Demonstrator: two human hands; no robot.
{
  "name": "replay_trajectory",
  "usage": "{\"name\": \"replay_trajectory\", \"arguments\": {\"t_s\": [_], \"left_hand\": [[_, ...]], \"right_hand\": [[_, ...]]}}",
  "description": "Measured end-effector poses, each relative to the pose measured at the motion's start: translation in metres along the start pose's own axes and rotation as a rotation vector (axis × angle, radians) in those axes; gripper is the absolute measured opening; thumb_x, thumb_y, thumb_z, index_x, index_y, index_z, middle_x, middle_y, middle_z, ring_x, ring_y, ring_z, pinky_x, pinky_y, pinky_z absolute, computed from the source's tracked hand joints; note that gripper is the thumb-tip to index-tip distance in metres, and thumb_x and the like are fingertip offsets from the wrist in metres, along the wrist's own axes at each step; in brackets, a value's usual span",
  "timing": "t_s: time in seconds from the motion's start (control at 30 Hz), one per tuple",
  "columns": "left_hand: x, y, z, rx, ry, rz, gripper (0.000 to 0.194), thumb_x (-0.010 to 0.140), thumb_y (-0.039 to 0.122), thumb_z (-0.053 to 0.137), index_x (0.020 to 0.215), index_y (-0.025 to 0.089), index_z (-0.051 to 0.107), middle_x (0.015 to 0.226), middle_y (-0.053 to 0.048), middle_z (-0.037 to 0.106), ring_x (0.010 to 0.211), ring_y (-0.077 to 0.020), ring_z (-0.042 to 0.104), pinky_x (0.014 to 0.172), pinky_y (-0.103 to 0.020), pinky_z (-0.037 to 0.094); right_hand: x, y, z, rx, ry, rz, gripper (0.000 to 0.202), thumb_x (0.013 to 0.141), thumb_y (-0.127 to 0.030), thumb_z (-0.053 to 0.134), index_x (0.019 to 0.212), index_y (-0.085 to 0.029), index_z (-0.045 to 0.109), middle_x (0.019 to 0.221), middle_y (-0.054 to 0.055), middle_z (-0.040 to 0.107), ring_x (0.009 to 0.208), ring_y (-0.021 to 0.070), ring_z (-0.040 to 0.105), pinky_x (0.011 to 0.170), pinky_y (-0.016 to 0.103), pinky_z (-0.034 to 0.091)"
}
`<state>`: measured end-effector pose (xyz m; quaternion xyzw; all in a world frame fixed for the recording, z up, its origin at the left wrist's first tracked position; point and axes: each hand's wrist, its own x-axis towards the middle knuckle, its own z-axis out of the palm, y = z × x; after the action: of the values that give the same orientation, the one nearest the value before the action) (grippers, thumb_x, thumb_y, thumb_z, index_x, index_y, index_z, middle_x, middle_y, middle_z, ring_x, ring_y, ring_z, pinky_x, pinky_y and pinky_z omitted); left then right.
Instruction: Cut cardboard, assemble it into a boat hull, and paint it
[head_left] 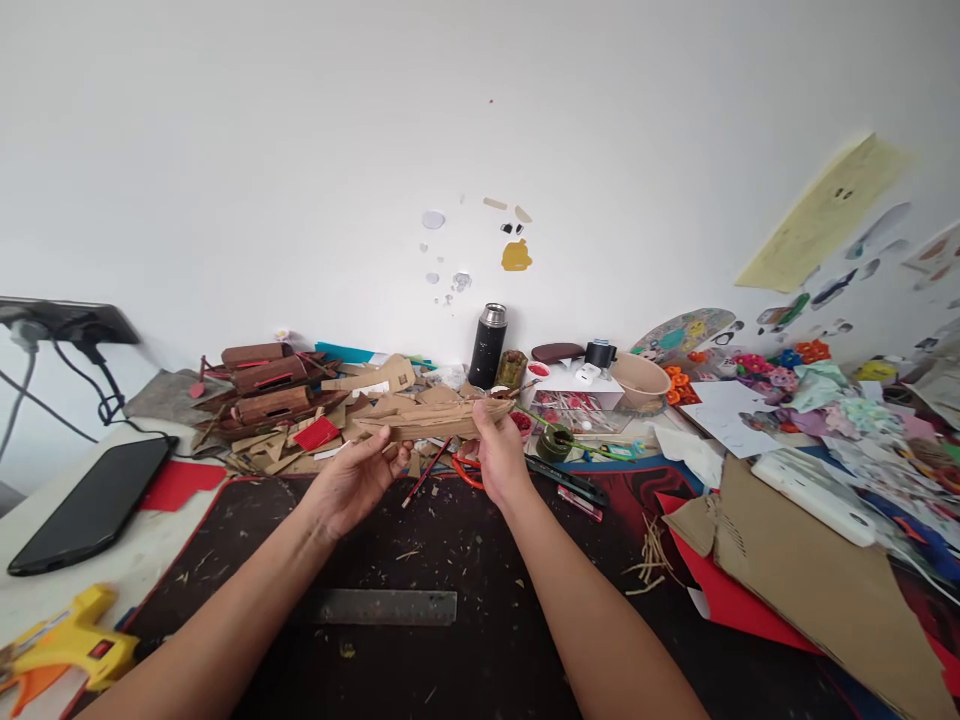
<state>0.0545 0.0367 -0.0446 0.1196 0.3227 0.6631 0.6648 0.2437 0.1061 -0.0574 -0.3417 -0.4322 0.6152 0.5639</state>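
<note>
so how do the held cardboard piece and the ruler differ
The cardboard piece is brown and opaque; the ruler is see-through. The cardboard piece is raised between the left hand and right hand; the ruler lies flat on the mat. Both are long and narrow.

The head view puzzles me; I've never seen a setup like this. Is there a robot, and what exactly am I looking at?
There is no robot: these are a person's own bare hands. The single picture comes from a camera worn on their head, looking forward and down. The left hand and right hand together hold a long, narrow cardboard piece. Below, a clear ruler lies on a dark mat. Over on the left are a yellow glue gun and a dark, flat device. A black flask stands at the back, near the wall. A larger cardboard sheet lies on the right.
</note>
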Motion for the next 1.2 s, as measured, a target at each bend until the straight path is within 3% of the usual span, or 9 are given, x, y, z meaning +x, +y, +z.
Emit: {"name": "replay_trajectory", "arguments": {"t_s": [0.13, 0.23, 0.37, 0.5, 0.6, 0.73, 0.87, 1.0, 1.2], "left_hand": [[0.004, 0.002, -0.003, -0.058, 0.020, 0.073, 0.016, 0.091, 0.015, 0.077, 0.077, 0.019, 0.070, 0.074, -0.003, 0.071, 0.074, -0.0162, 0.071, 0.071, -0.026, 0.061], [0.006, 0.006, -0.005, -0.040, 0.026, 0.123, 0.010, 0.096, 0.033, 0.076, 0.095, 0.023, 0.077, 0.090, -0.004, 0.078, 0.083, -0.0187, 0.073, 0.078, -0.031, 0.061], [0.005, 0.014, -0.005, 0.008, 0.063, 0.136, 0.034, 0.103, 0.049, 0.063, 0.116, 0.022, 0.078, 0.112, -0.009, 0.082, 0.099, -0.0238, 0.076, 0.087, -0.037, 0.062], [0.004, 0.021, -0.004, -0.010, 0.150, 0.109, 0.045, 0.108, 0.050, 0.048, 0.107, 0.016, 0.078, 0.098, -0.012, 0.083, 0.088, -0.0275, 0.077, 0.082, -0.041, 0.063], [0.006, 0.025, -0.007, -0.019, 0.220, 0.134, 0.043, 0.106, 0.048, 0.050, 0.102, 0.015, 0.077, 0.087, -0.010, 0.080, 0.075, -0.0256, 0.076, 0.072, -0.038, 0.064], [0.009, 0.027, -0.014, -0.006, 0.242, 0.137, 0.042, 0.104, 0.047, 0.049, 0.100, 0.015, 0.076, 0.073, -0.008, 0.076, 0.060, -0.0219, 0.071, 0.059, -0.033, 0.061], [0.010, 0.025, -0.015, 0.009, 0.212, 0.185, 0.039, 0.100, 0.049, 0.055, 0.101, 0.016, 0.075, 0.073, -0.006, 0.076, 0.057, -0.0195, 0.070, 0.058, -0.030, 0.061], [0.009, 0.021, -0.013, 0.078, 0.167, 0.215, 0.043, 0.097, 0.055, 0.062, 0.107, 0.015, 0.075, 0.076, -0.005, 0.077, 0.056, -0.0185, 0.070, 0.055, -0.028, 0.059], [0.003, 0.016, -0.003, 0.151, 0.151, 0.229, 0.047, 0.095, 0.058, 0.064, 0.113, 0.016, 0.075, 0.074, -0.004, 0.076, 0.057, -0.0187, 0.070, 0.054, -0.027, 0.058]], "right_hand": [[-0.010, 0.003, 0.010, -0.045, -0.084, 0.022, 0.072, 0.075, -0.065, 0.086, 0.127, -0.022, 0.063, 0.120, 0.011, 0.075, 0.090, 0.0272, 0.076, 0.043, 0.026, 0.053], [-0.018, 0.008, 0.016, -0.112, -0.215, 0.074, 0.077, 0.078, -0.065, 0.083, 0.138, -0.022, 0.061, 0.122, 0.012, 0.076, 0.079, 0.0268, 0.079, 0.041, 0.026, 0.051], [-0.035, 0.014, 0.023, -0.294, -0.366, 0.051, 0.074, 0.084, -0.057, 0.083, 0.147, -0.025, 0.062, 0.126, 0.012, 0.077, 0.082, 0.0263, 0.081, 0.045, 0.025, 0.051], [-0.050, 0.017, 0.027, -0.338, -0.604, 0.093, 0.081, 0.091, -0.053, 0.081, 0.162, -0.032, 0.049, 0.132, 0.011, 0.076, 0.087, 0.0240, 0.081, 0.050, 0.023, 0.052], [-0.055, 0.016, 0.028, -0.302, -0.690, 0.150, 0.090, 0.091, -0.058, 0.080, 0.168, -0.031, 0.040, 0.131, 0.013, 0.076, 0.083, 0.0229, 0.082, 0.051, 0.021, 0.051], [-0.055, 0.016, 0.030, -0.241, -0.745, 0.224, 0.089, 0.094, -0.069, 0.071, 0.166, -0.024, 0.044, 0.123, 0.015, 0.077, 0.081, 0.0236, 0.082, 0.048, 0.020, 0.050], [-0.054, 0.022, 0.032, -0.268, -0.669, 0.280, 0.077, 0.098, -0.064, 0.069, 0.159, -0.020, 0.052, 0.119, 0.015, 0.078, 0.073, 0.0204, 0.081, 0.044, 0.018, 0.047], [-0.054, 0.029, 0.035, -0.310, -0.652, 0.294, 0.063, 0.097, -0.059, 0.072, 0.144, -0.018, 0.065, 0.114, 0.013, 0.079, 0.066, 0.0174, 0.079, 0.040, 0.017, 0.046], [-0.056, 0.028, 0.038, -0.271, -0.669, 0.327, 0.053, 0.093, -0.065, 0.074, 0.119, -0.019, 0.072, 0.095, 0.007, 0.077, 0.063, 0.0176, 0.074, 0.040, 0.019, 0.049]]}}
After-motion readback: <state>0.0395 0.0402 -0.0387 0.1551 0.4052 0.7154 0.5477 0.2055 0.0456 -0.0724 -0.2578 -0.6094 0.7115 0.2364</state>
